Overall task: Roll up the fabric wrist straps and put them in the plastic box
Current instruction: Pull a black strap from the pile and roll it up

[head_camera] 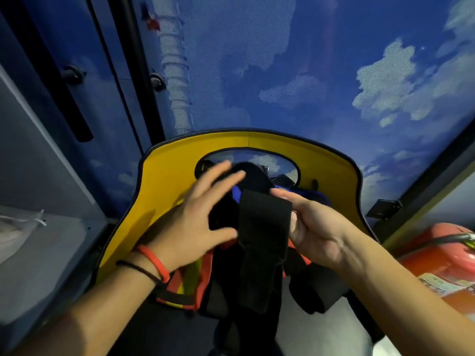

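At the centre of the frame, a black fabric wrist strap (259,240) hangs lengthwise between the two hands, its lower end trailing over a dark heap of cloth.

The right hand (313,227) pinches the strap's upper right edge, fingers curled behind the fabric and thumb laid along the top. The left hand (195,214) is spread wide, fingers straight and blurred. Its thumb lies at the strap's left edge, and the fingertips lie over a rounded black item (252,176) behind. A red band (154,263) and a thin black cord (138,269) circle the left wrist.

Behind the hands stands a yellow panel (174,170) with an oval opening. An orange and yellow reflective vest (187,283) lies below the left wrist. Some blue fabric (316,196) shows just above the right hand. A red fire extinguisher (442,255) lies at the lower right. A wall printed with sky and clouds (308,73) fills the upper frame.
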{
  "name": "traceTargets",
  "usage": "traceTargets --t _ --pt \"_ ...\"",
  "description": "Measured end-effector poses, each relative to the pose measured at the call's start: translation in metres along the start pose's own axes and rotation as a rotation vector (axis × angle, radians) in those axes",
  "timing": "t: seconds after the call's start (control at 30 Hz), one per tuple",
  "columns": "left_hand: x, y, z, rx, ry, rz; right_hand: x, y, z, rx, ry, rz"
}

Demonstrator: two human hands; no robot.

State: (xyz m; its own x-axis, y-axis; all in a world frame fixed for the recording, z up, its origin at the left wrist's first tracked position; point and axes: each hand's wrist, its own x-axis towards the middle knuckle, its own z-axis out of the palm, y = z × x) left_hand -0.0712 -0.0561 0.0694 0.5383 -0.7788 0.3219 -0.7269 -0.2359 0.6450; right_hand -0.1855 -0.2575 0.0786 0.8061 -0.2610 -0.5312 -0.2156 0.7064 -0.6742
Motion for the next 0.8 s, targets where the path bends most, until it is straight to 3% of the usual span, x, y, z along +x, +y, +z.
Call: traceTargets --t 0.13,0.27,0.4,0.63,0.8 --pt "-0.002 0.003 0.008 -0.126 -0.031 0.092 -0.012 0.008 0.014 -0.148 -0.045 0.134" --pt "0.002 -0.003 0.008 -0.666 0.094 -0.178 -0.010 0.019 0.016 -0.249 -0.008 0.037" --pt "0.008 -0.001 0.011 -0.696 0.222 -0.229 -0.009 0.030 0.013 -0.457 -0.032 0.020" --pt "0.007 0.001 0.015 -0.775 0.173 -0.286 -0.022 0.031 0.021 -0.669 -0.132 0.083" --pt "0.014 -0.002 0.009 -0.856 0.283 -0.324 -0.029 0.029 0.022 -0.903 -0.184 -0.197"
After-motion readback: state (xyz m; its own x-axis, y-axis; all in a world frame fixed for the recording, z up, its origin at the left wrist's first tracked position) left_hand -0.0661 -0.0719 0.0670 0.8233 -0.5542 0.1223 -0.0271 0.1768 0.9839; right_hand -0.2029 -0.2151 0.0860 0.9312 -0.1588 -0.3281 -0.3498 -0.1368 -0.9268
